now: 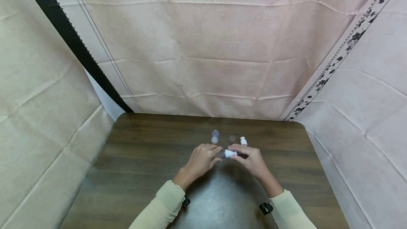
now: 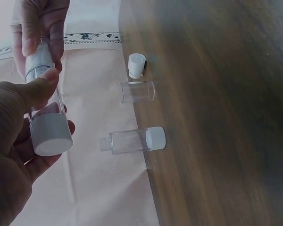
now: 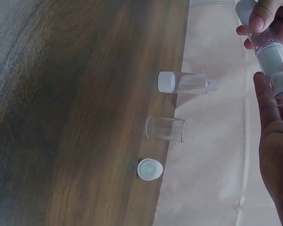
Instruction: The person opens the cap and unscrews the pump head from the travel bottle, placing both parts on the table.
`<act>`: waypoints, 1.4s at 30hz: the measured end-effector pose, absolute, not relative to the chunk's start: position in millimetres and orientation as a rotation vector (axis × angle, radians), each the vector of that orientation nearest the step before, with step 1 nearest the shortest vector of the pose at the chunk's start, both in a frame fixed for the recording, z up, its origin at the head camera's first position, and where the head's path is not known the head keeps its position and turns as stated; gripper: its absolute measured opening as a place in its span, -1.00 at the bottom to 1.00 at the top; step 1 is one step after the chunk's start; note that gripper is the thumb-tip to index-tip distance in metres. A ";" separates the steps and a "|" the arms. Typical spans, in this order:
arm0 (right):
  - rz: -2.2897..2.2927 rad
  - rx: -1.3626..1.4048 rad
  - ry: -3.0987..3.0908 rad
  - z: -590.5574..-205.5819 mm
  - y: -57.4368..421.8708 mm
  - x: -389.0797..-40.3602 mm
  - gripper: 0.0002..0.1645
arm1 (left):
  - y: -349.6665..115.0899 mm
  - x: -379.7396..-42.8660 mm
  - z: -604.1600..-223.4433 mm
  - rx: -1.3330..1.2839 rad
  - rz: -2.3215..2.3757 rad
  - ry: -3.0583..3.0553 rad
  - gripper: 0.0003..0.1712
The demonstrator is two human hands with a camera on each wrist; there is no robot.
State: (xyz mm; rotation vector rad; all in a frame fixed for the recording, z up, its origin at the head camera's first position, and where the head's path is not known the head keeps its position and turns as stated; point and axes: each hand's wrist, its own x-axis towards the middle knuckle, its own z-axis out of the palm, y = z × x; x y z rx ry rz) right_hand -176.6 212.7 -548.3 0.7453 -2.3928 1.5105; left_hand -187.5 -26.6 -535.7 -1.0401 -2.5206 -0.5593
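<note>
Both hands hold a clear bottle with a white base, lying nearly level between them above the tabletop. My left hand (image 1: 201,160) grips the bottle's clear body near the white base (image 2: 51,135). My right hand (image 1: 251,159) pinches the opposite end at the white collar (image 1: 230,153), fingers on one side and thumb on the other. In the right wrist view the collar (image 3: 270,57) shows between the two hands; the tip beyond it is partly hidden by the right fingers.
Beyond the hands, a second clear bottle (image 3: 188,83) with a white base stands on the wooden table (image 1: 143,172). A clear cap (image 3: 166,129) and a small white pump top (image 2: 137,65) stand in line with it, near the far edge. Cloth hangs behind and at both sides.
</note>
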 end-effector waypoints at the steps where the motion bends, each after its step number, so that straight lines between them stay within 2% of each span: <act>1: 1.495 0.766 -2.389 -548.9 213.3 -176.7 -0.67 | -27.5 -187.2 -536.3 -1.044 -0.563 -2.530 -0.54; 6: 1.444 0.824 -2.360 -549.3 218.1 -177.4 -0.63 | -35.9 -186.9 -540.4 -1.010 -0.555 -2.574 -0.54; 31: 1.260 0.756 -2.370 -528.0 228.7 -181.9 -0.61 | -43.5 -194.7 -545.0 -0.825 -0.598 -2.672 -0.55; 42: 1.153 0.713 -2.426 -530.4 234.9 -188.0 -0.60 | -52.4 -195.6 -549.7 -0.801 -0.607 -2.695 -0.56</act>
